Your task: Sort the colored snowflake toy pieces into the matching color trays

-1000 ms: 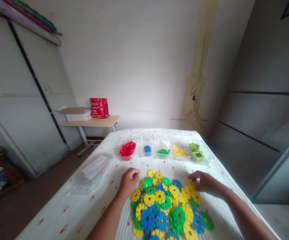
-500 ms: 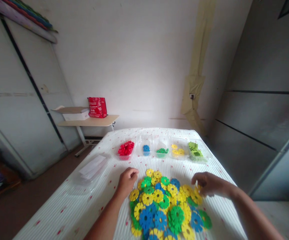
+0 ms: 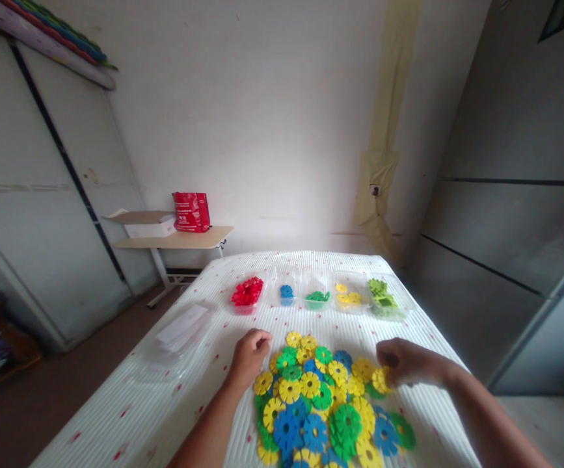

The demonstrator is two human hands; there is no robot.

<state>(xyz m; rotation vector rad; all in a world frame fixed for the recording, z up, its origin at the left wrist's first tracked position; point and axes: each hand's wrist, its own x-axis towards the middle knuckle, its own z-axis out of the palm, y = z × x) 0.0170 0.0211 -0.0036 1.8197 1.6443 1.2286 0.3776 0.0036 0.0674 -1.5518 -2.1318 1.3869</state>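
A broad heap of yellow, green and blue notched plastic discs (image 3: pixel 309 385), shaped like flowers, lies in front of me on the bed-like white surface. At the heap's right edge, my right hand (image 3: pixel 403 364) is closed, its fingertips pinching a yellow notched disc (image 3: pixel 382 380). My left hand (image 3: pixel 251 354) rests beside the heap's upper left side with its fingers curled inward. What it may hold is hidden by the fingers.
Behind the heap stands a row of clear boxes: red pieces (image 3: pixel 247 292), blue discs (image 3: pixel 286 294), green discs (image 3: pixel 317 297), yellow discs (image 3: pixel 349 296) and light-green pieces (image 3: pixel 382 296). A clear container with white sheets (image 3: pixel 183 328) lies left. A side table (image 3: pixel 184 239) bears a red bag (image 3: pixel 191 212).
My right hand's fingers have closed together on a yellow disc, which has shifted slightly left and up. My left hand stays in the same place beside the heap.
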